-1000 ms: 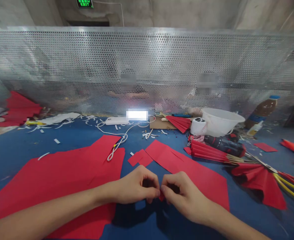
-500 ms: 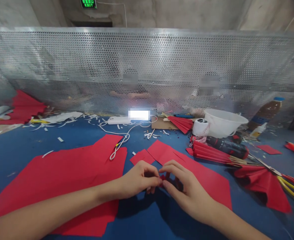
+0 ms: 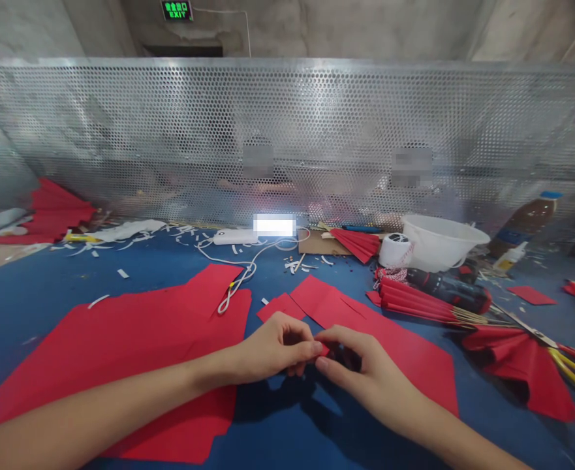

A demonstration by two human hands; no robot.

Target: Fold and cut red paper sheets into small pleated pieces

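Between my two hands is a small piece of red paper [image 3: 325,350], mostly covered by fingers. My left hand [image 3: 280,349] pinches it between thumb and curled fingers. From the other side, my right hand [image 3: 360,365] closes thumb and forefinger at the paper's edge. Both hands are held just above the blue table. A large red sheet [image 3: 140,339] lies under my left forearm. Another red sheet [image 3: 389,333] lies behind and beneath my right hand, with a smaller red piece [image 3: 281,307] beside it.
At right are folded red paper fans [image 3: 414,299], scissors [image 3: 542,337], a black cylindrical tool [image 3: 448,288], a white tub [image 3: 438,238] and a bottle [image 3: 525,225]. A white cord [image 3: 252,261] and paper scraps lie farther back. A perforated metal screen [image 3: 170,130] borders the table.
The small red paper has turned between my fingers and shows more of its face. My right fingers have lowered and shifted slightly. The camera view has moved a little.
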